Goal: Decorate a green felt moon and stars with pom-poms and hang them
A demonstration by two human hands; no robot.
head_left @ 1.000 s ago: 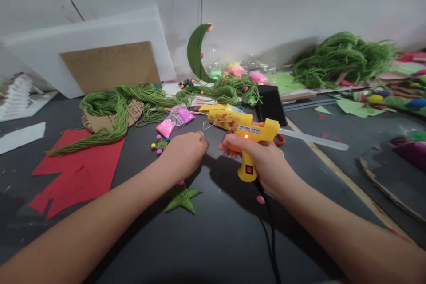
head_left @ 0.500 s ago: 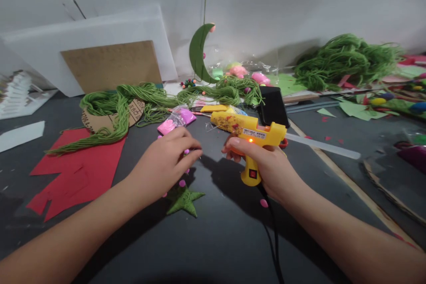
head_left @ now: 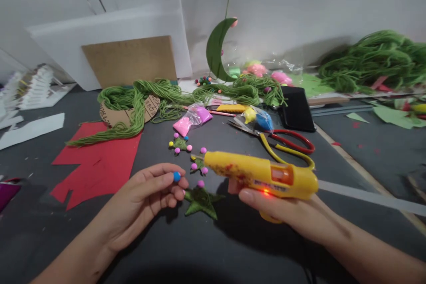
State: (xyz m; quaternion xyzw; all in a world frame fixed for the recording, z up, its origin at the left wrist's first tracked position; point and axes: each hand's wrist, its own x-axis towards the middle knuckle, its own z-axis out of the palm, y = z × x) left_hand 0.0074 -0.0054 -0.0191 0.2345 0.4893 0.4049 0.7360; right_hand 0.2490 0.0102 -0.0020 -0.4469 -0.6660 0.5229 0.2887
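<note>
- Blue ball point(head_left: 177, 176) pinched between thumb and fingers of left hand point(head_left: 148, 197), just left of and above big star point(head_left: 201, 203); other fingers half curled.
- Glue gun point(head_left: 259, 171) gripped in right hand point(head_left: 286, 206), up and right of big star, nozzle pointed left, lamp lit; trigger pressure cannot be told.
- Middle star point(head_left: 199, 164) just beyond big star, partly hidden by nozzle; small star point(head_left: 180, 143) farther beyond, to the left, balls at its tips.
- Pink ball point(head_left: 200, 184) seen on big star's far tip; right and near tips bare.
- Gluing judged to be the step in hand; ball best held by its far side, glued face left free; small dab advised, fingertips kept off hot nozzle; neighbouring balls not to be brushed; ball best pressed on promptly and held until set.
</note>
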